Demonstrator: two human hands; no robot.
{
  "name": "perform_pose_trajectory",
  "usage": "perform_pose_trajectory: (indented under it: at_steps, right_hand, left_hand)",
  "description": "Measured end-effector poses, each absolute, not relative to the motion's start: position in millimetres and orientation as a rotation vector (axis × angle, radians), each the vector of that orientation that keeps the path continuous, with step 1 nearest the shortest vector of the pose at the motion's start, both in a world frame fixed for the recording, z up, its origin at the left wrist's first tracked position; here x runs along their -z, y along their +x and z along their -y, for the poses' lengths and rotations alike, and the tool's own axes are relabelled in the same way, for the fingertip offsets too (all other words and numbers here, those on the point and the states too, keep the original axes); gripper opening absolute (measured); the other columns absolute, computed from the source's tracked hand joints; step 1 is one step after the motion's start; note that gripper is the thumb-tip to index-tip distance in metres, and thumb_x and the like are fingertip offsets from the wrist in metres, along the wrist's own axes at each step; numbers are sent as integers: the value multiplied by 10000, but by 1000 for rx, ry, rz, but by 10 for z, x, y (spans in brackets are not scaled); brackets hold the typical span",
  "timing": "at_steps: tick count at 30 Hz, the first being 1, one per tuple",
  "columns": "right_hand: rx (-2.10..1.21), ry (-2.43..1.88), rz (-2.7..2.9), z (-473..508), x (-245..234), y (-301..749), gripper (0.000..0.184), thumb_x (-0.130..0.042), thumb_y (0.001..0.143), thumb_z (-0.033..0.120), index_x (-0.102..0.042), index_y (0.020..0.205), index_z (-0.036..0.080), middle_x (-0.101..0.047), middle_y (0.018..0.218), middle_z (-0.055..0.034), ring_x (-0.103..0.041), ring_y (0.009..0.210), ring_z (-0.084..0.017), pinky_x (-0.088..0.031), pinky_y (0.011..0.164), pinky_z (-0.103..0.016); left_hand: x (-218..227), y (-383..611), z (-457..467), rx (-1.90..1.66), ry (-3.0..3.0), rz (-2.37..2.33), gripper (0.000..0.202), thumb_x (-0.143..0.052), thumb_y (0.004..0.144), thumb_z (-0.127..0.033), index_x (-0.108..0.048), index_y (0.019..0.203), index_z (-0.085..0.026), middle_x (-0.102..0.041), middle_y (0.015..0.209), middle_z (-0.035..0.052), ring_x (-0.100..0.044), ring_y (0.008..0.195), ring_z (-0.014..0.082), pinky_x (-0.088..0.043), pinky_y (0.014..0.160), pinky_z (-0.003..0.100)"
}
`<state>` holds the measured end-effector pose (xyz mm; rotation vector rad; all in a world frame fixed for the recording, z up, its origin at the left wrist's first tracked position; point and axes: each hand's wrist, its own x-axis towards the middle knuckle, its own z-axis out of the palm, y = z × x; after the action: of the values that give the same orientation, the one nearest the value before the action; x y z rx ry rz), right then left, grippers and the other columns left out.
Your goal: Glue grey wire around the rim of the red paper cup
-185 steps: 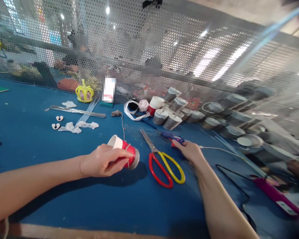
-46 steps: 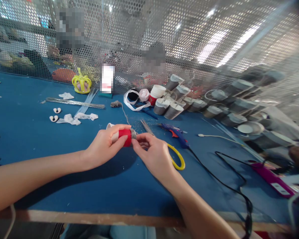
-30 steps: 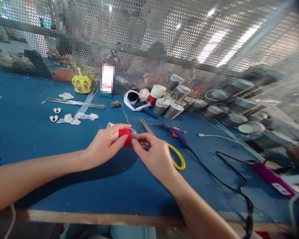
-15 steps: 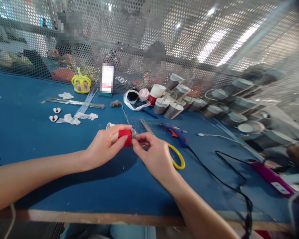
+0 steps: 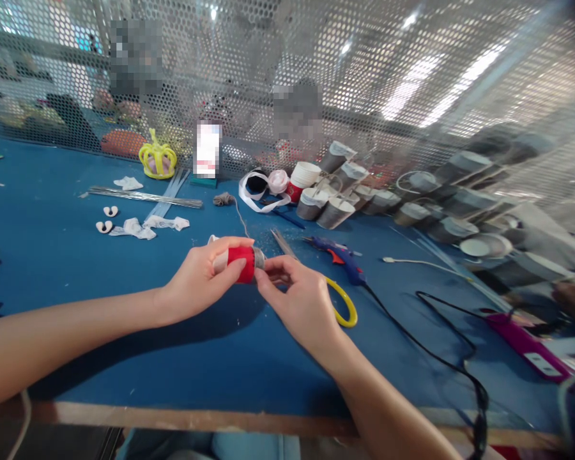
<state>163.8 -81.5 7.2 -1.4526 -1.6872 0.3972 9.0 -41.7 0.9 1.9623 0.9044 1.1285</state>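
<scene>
A small red and white paper cup [image 5: 247,263] lies on its side in my left hand [image 5: 194,282], the fingers wrapped over it. Grey yarn [image 5: 259,258] is wound in a band round the end of the cup that points right. At that end the fingertips of my right hand [image 5: 301,295] are pinched together against the yarn; the exact grip is partly hidden. A thin strand runs from behind the cup up to a small grey yarn ball [image 5: 223,199]. Beside my right hand lie scissors with yellow handles [image 5: 347,310], partly covered by it.
A blue glue gun [image 5: 342,259] with a black cord lies to the right, near a purple power strip [image 5: 527,345]. Several grey-wrapped cups [image 5: 335,212] stand and lie at the back. Metal wires [image 5: 146,197], white lace [image 5: 134,228] and a yellow woven crown [image 5: 158,158] are at the left.
Both hands and the cup stay almost in place. The cup seems turned slightly in my left hand, showing a little more of the grey band. The whole view has shifted slightly.
</scene>
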Motion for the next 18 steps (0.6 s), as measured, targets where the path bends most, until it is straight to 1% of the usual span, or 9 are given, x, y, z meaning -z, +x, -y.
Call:
perform_pose_trajectory:
  at_steps: [6, 13, 18]
  right_hand:
    - [-377, -1458, 1688, 810, -83, 1636, 65, -556, 725, 231, -563, 692, 176, -627, 606, -11, -590, 523, -127, -484, 535, -254]
    - [-368, -1461, 1684, 811, -90, 1631, 85, -556, 733, 249, -564, 690, 175, -626, 609, -12, -582, 517, -124, -477, 527, -251]
    - [-326, -1465, 1701, 807, -86, 1630, 65, -553, 724, 221, -559, 679, 174, -622, 598, -6, -577, 513, -120, -467, 519, -243]
  left_hand:
    - [-6, 79, 405, -1134, 2027, -920, 287, -492, 822, -226, -585, 1083, -152, -670, 1035, 46, -632, 924, 156, -505, 826, 243]
    - [-13, 80, 408, -1128, 2016, -905, 294, -489, 824, -233, -580, 1089, -144, -671, 1031, 53, -636, 914, 158, -510, 809, 237]
    - [7, 82, 418, -1144, 2038, -908, 282, -491, 826, -245, -587, 1078, -161, -671, 1036, 45, -627, 934, 162, -496, 843, 267]
